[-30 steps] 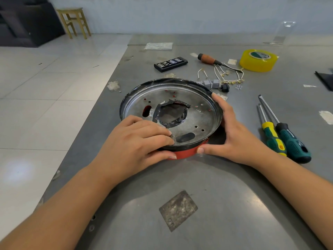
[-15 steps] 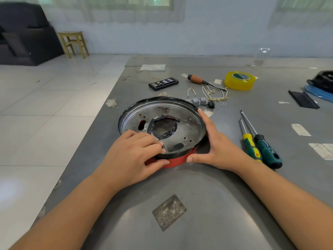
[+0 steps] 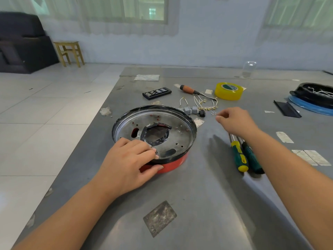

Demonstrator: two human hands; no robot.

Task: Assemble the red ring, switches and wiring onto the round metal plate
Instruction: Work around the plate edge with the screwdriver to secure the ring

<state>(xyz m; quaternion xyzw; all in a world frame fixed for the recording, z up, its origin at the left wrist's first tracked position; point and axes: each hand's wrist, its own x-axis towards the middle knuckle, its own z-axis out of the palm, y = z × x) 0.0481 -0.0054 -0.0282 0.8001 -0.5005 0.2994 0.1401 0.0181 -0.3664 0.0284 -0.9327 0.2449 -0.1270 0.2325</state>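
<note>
while the left hand (image 3: 126, 163) grips the near rim of the round metal plate (image 3: 180, 134), fingers curled over the edge and thumb pressed against the red ring (image 3: 173, 165) beneath it, the right hand (image 3: 234, 121) hovers above the table (image 3: 198, 204) with fingers loosely curled, holding nothing. just beyond its fingertips lie the grey switches (image 3: 190, 110), the wiring (image 3: 203, 103) and small screws (image 3: 213, 112).

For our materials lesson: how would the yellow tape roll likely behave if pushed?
The tape roll lies flat on the metal table, so it would probably slide, not roll. Its hollow middle suggests it is light. Set on edge, it could roll away.
</note>
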